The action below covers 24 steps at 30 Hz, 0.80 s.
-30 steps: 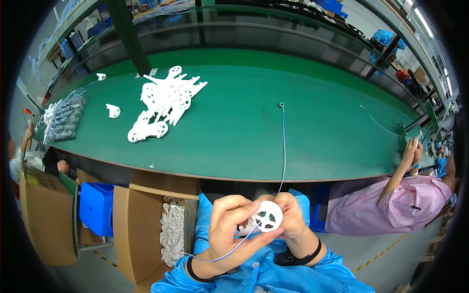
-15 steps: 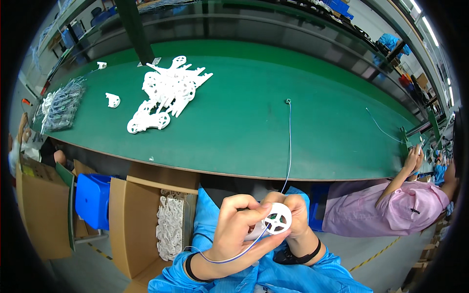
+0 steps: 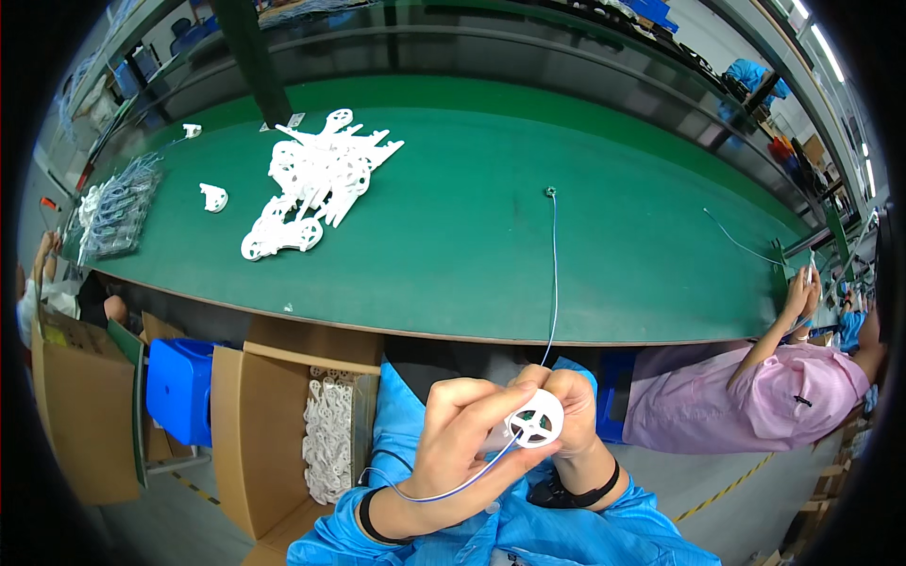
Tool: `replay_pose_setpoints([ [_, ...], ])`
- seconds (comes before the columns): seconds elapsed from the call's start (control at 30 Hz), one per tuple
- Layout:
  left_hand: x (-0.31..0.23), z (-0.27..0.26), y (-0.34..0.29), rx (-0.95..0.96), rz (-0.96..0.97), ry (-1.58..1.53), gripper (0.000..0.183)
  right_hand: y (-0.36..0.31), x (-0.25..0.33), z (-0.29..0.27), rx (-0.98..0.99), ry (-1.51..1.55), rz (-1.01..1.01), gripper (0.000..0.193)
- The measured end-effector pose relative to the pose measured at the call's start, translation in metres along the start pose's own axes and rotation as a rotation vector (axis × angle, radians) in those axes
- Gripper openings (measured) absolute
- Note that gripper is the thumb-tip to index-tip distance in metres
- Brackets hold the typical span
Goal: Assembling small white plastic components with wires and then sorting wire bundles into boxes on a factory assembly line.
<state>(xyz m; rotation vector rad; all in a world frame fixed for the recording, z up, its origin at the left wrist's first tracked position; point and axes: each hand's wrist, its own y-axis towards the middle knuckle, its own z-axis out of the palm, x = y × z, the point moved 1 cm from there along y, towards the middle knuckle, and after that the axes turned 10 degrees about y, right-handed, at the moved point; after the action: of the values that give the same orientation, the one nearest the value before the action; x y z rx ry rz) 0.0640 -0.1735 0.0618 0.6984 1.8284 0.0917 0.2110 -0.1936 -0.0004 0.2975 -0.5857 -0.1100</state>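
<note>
Close to my body, my left hand [image 3: 458, 439] is closed round a white plastic part [image 3: 538, 422] with a round, spoked end. My right hand [image 3: 574, 410] grips the same part from the other side, its fingers curled behind the spoked end. Something small and green shows through the openings between the spokes. A thin blue-and-white wire [image 3: 462, 490] comes out of the spoked face and loops over my left wrist. From behind my fingers another length of wire [image 3: 555, 274] runs up to a small green piece [image 3: 551, 192] on the table.
The green table [image 3: 453, 255] bears a heap of white plastic parts [image 3: 321, 174], a single white piece [image 3: 214, 197] and a bundle of wires [image 3: 127, 203]. An open carton [image 3: 231, 434] of white parts stands at left, beside a blue bin [image 3: 179, 391]. A co-worker in pink [image 3: 736, 401] sits at right.
My fingers have shifted slightly on the white part, with the left thumb and fingertips a little higher. The view has moved slightly.
</note>
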Motion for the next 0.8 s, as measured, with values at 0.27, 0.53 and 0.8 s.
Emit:
replay_pose_setpoints([
  [0.27, 0.000, 0.000, 0.000, 0.017, -0.003, 0.060, 0.058, 0.002, 0.010, 0.001, 0.065, -0.157, -0.020, 0.014],
  [0.53, 0.010, 0.001, -0.002, 0.055, 0.006, -0.107, 0.059, 0.003, 0.022, 0.004, 0.119, -0.478, -0.110, 0.012],
  [0.8, 0.013, 0.003, 0.000, 0.079, -0.010, -0.188, 0.060, 0.006, 0.028, 0.005, 0.138, -0.608, -0.136, 0.012],
])
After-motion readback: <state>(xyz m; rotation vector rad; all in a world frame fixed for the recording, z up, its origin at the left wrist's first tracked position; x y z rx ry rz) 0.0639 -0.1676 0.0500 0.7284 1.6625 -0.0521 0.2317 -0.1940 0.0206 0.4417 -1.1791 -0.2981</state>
